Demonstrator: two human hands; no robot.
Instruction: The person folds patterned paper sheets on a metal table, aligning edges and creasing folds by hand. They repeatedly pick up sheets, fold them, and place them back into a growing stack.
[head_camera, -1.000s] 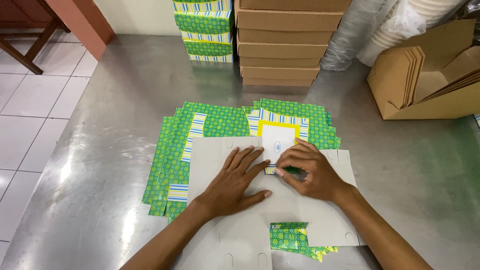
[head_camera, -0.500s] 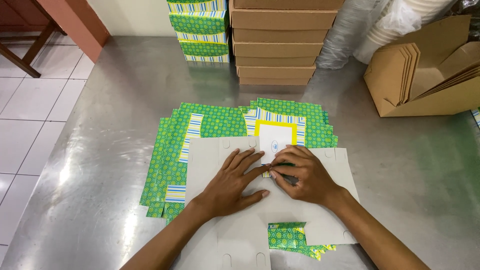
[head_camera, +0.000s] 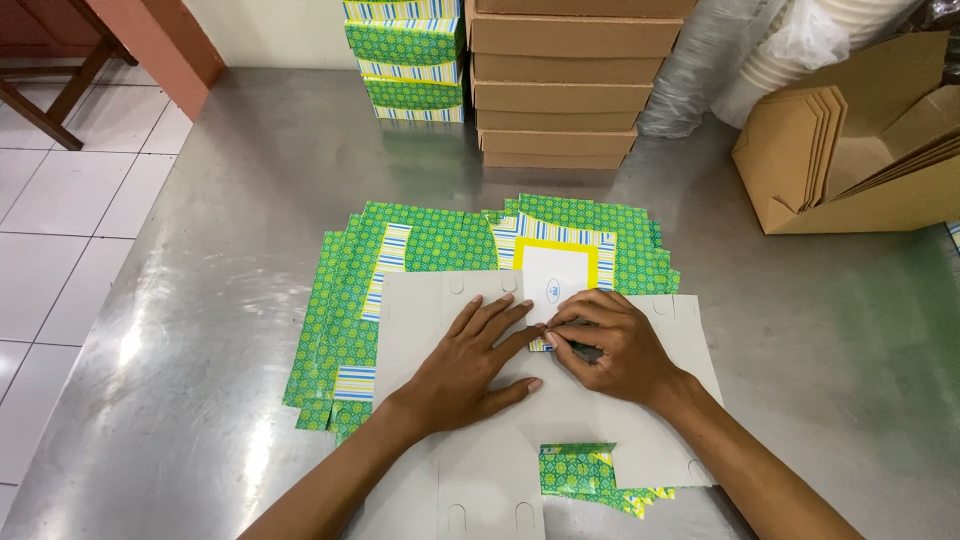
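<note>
On a steel table (head_camera: 200, 200), the left hand (head_camera: 470, 365) stays flat on a white box blank (head_camera: 430, 320) atop green printed blanks (head_camera: 345, 300), while the right hand (head_camera: 615, 350) has shifted slightly, fingertips pinching its flap.

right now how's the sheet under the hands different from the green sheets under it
The white sheet lies plain side up; the green sheets show a patterned face with striped bands. The white sheet is a single piece on top, pressed by the left hand and right hand; the green sheets form a fanned stack, untouched. Both lie flat on the metal table and look like unfolded box blanks.
</note>
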